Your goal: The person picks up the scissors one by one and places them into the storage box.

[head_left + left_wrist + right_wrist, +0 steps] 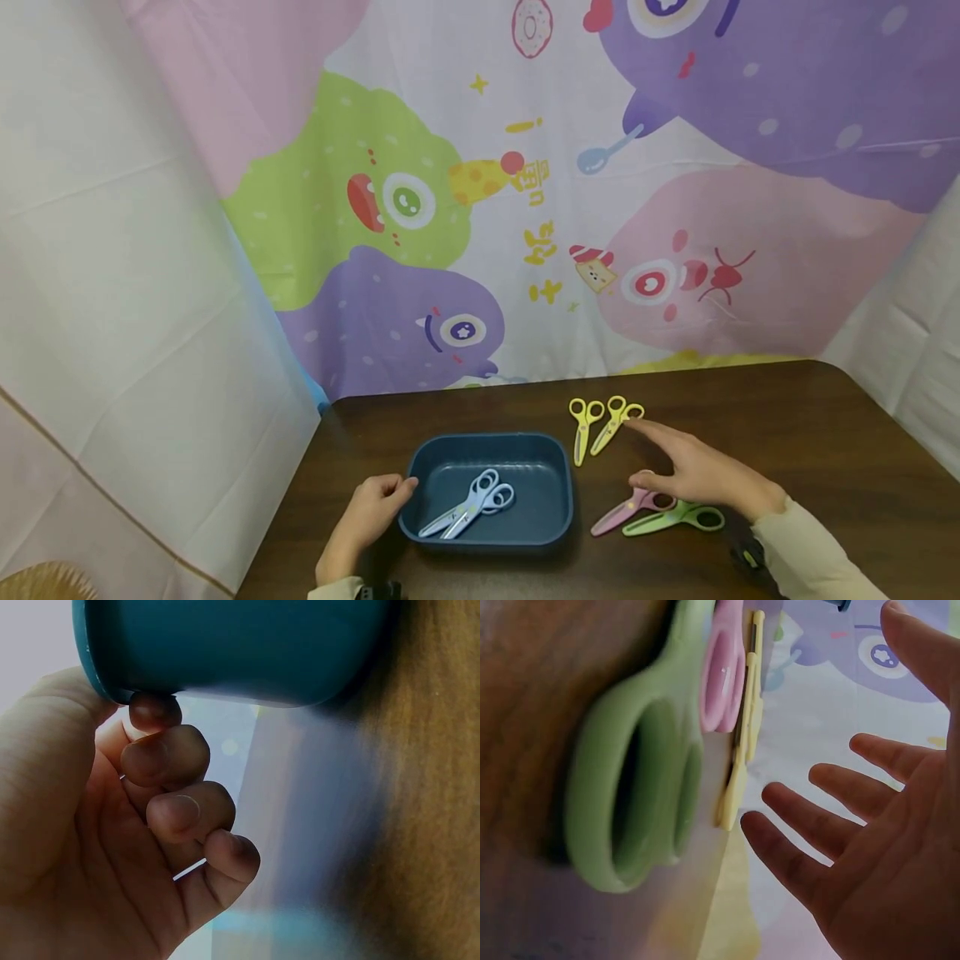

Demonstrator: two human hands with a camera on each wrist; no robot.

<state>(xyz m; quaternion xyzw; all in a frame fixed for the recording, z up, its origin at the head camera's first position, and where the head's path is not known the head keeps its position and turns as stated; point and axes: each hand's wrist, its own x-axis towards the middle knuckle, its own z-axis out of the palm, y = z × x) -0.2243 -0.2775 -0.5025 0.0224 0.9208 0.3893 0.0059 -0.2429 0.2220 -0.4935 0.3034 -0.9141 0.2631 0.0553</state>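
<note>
My left hand point(369, 510) pinches the left rim of a dark blue plastic tray point(538, 504) between thumb and index finger, its other fingers curled below. Inside the tray lie light blue scissors point(471, 507), two pairs overlapping. My right hand point(701, 473) hovers to the right of the tray with fingers spread and nothing held. Under it on the table are pink scissors point(617, 518) and green scissors point(648, 526), the pink handles partly hidden by the thumb. Two pairs of yellow scissors point(581, 442) lie farther back, near the right fingertips. In the right wrist view, green handles point(592, 802) loom close.
The brown wooden table point(810, 433) has a rounded back right corner. Behind it hangs a cloth point(555, 333) printed with cartoon monsters. White fabric point(150, 250) encloses the left side, and more hangs at right.
</note>
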